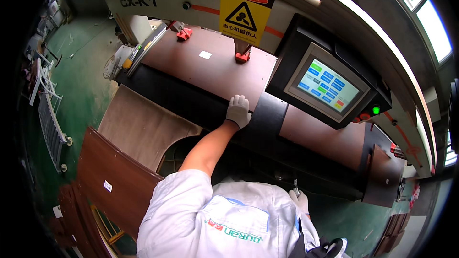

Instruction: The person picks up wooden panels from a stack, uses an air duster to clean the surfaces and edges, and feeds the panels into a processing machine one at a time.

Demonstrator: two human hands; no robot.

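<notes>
Leftward, small white square label (108, 186) on dark brown panel (114, 181); further right, another white label (205, 55) on brown board (210, 69), yellow triangular warning sign (241, 16) above. Left hand (238, 110) gloved, fingers spread flat on board's near edge. Right hand (300, 200) half hidden by white jacket (224, 220), gripping thin tool (296, 186), hard to identify.

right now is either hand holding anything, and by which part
The left hand lies flat on the front edge of the brown panel, no closed grip. The right hand seems to hold a thin tool by its lower end.
</notes>
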